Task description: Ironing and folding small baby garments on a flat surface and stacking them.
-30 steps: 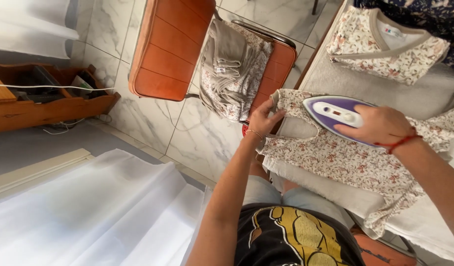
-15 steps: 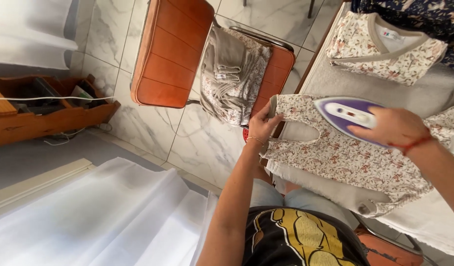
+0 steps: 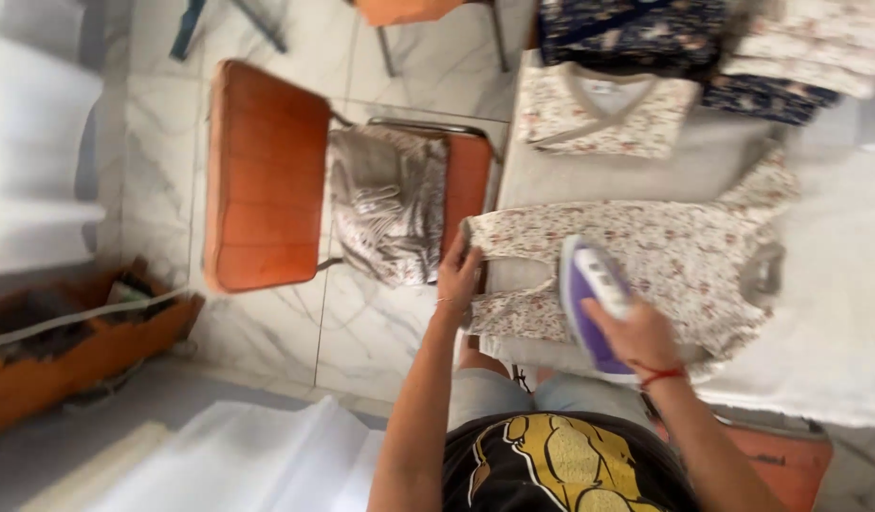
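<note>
- Packages: none are seen in the head view.
- Signs and screens: none are seen.
- Labels: one small white neck label (image 3: 603, 92) is seen, sewn inside the grey V-shaped collar of the folded floral shirt (image 3: 603, 118) laid at the far end of the table (image 3: 646, 166). It is roughly rectangular, and any marks on it are too blurred to be made out.
- A pale panel (image 3: 600, 275) is noted on the top of the purple iron (image 3: 594, 303); whether it is a label cannot be told.
</note>
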